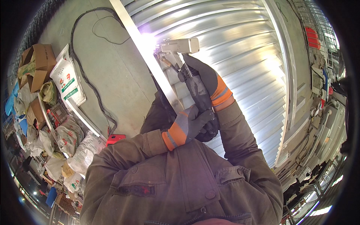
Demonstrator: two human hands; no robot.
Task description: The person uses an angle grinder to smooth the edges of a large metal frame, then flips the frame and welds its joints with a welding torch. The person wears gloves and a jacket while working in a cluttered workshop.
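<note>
A boxy, pale metal welding gun (pixel 180 45) points left at a long metal frame bar (pixel 131 27), and a bright white-violet glare (pixel 149 40) burns where its tip meets the bar. My right hand (pixel 213 79), in a black, orange and grey glove, is closed round the gun's grip just below its body. Nearer my chest, my left hand (pixel 189 125) in a matching glove is wrapped round the thick black sleeved cable (pixel 197 90) that runs down from the gun. The glare hides the tip's exact contact.
Shiny slatted metal panels (pixel 225 41) lie under the gun, bounded on the right by another frame bar (pixel 283 41). A black cable (pixel 80 63) loops over the floor at left, near a red box (pixel 115 139). Cardboard boxes (pixel 42 63) and white sacks (pixel 67 80) crowd the far left.
</note>
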